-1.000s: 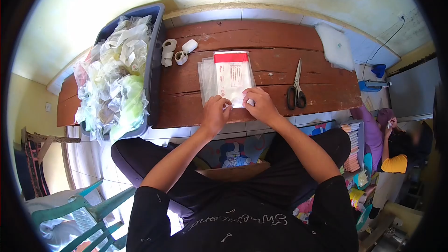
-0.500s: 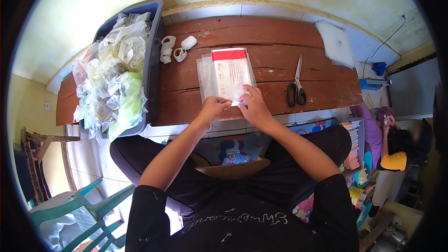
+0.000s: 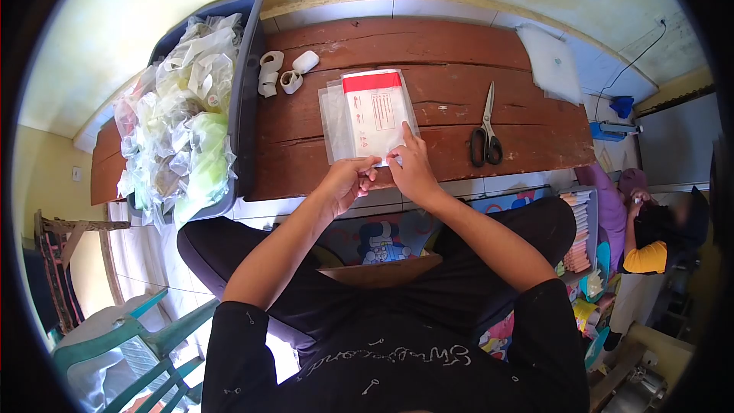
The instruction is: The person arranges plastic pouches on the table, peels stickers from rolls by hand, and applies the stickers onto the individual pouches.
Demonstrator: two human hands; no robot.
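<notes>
A flat clear plastic packet (image 3: 372, 111) with a red top band and red print lies on the brown wooden table, partly over another clear plastic sleeve (image 3: 333, 118). My left hand (image 3: 351, 181) is closed at the packet's lower edge, thumb and forefinger pinched together. Beside it, my right hand (image 3: 414, 166) also pinches at that edge, one finger stretched up along the packet's right side. A small whitish bit shows between the fingertips, too small to name. Black-handled scissors (image 3: 486, 138) lie to the right, apart from both hands.
A grey bin (image 3: 246, 84) heaped with crumpled plastic bags (image 3: 183, 107) stands at the left. White rolls (image 3: 291, 81) lie near it on the table (image 3: 451, 53). A stack of clear sheets (image 3: 549, 61) rests at the far right. Another person (image 3: 650, 233) sits at the right.
My left hand's fingers have drawn slightly apart from the right hand's at the packet's bottom edge. My right hand's finger now reaches further up the packet. The view has shifted slightly.
</notes>
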